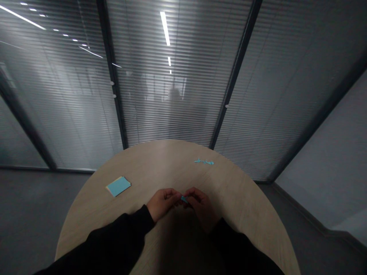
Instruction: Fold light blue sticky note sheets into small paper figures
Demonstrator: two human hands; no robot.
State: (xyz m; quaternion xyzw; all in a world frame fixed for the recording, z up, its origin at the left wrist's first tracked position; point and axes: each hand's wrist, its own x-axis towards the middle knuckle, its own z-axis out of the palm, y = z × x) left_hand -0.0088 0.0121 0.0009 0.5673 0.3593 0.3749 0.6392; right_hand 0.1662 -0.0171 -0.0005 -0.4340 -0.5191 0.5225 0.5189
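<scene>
A small blue piece (pixel 184 199), perhaps folded paper, is pinched between my two hands above the middle of the round table. My left hand (pixel 163 203) grips its left end with thumb and fingers. On its other side, my right hand (pixel 200 206) holds the right end, fingers curled. Much of the piece is hidden by my fingertips. A stack of light blue paper (pixel 119 186) with a yellowish edge lies to the left of my left hand. Several small blue pieces (pixel 204 162) lie in a row beyond my right hand.
The round wooden table (pixel 160 156) has its curved far edge near a glass partition with blinds (pixel 172 114) and dark frames. A pale wall (pixel 329 160) stands at the right. Grey floor shows on both sides of the table.
</scene>
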